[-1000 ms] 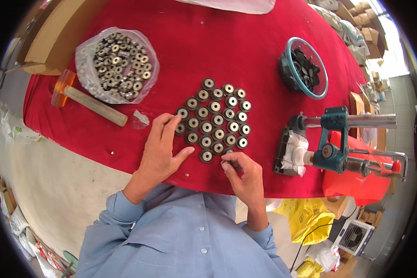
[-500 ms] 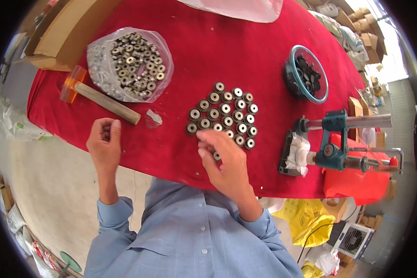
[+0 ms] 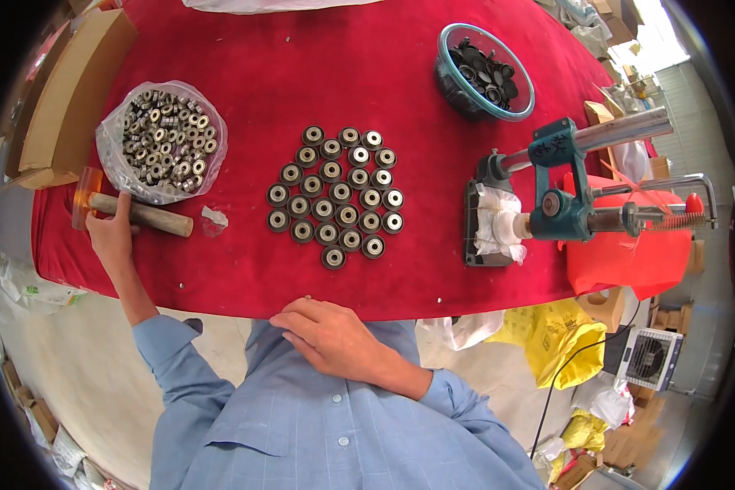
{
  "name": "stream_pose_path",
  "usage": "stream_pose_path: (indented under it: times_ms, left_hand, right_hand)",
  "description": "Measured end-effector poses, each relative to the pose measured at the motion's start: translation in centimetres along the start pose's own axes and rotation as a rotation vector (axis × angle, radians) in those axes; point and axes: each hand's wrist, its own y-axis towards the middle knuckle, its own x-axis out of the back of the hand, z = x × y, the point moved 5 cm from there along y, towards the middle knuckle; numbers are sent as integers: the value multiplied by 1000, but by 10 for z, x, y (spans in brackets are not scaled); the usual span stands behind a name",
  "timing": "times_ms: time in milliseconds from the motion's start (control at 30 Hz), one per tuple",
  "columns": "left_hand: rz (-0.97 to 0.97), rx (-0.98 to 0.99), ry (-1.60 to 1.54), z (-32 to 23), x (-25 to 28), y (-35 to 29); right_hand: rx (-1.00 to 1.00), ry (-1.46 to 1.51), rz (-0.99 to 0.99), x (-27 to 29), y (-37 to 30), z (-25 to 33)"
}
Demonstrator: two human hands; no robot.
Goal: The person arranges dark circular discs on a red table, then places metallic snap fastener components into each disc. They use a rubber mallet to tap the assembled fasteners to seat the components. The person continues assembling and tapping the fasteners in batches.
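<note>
At the table's left, my left hand (image 3: 110, 237) has its thumb and fingers closed around the wooden handle of a mallet (image 3: 155, 219), close to its orange translucent head. The mallet lies just in front of a clear plastic bag (image 3: 110, 147) of small metal bearings (image 3: 167, 139). My right hand (image 3: 327, 335) rests palm down over the table's front edge, before my shirt. Its fingers are loosely bent and slightly apart, with nothing visible in them. Beyond it, several black-rimmed round pieces with metal bearings in their centres (image 3: 340, 193) stand in a cluster on the red cloth (image 3: 253, 106).
A teal-rimmed bowl (image 3: 531, 94) of black round parts (image 3: 486, 73) stands at the far right. Nearer is a green hand press (image 3: 559, 204) with a white-wrapped base. A cardboard box (image 3: 73, 106) is at the left; a scrap of clear plastic (image 3: 214, 219) lies beside the mallet handle.
My left hand has moved left and closed on the mallet handle. My right hand has drawn back from the cluster to the table's front edge. The view has shifted.
</note>
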Motion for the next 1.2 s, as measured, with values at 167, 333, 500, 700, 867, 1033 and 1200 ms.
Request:
stream_pose_path:
  times_ms: [167, 333, 500, 700, 867, 1033, 1200]
  left_hand:
    - [197, 278, -346, 48, 11, 28]
    - [211, 155, -1004, 6, 40, -55]
    - [687, -137, -970, -72, 40, -180]
    - [991, -156, -1075, -169, 1, -251]
    - [1196, -129, -1048, -200, -34, -261]
    - [830, -895, -298, -201, -54, -258]
    - [682, -931, 62, -175, -85, -251]
  right_hand:
    - [28, 108, -19, 4, 19, 6]
    - [7, 298, -59, 23, 38, 15]
    - [57, 244, 40, 28, 45, 23]
    - [12, -160, 29, 72, 29, 27]
    - [14, 153, -207, 92, 20, 21]
    - [-258, 87, -398, 134, -12, -10]
    - [-513, -79, -538, 163, -19, -53]
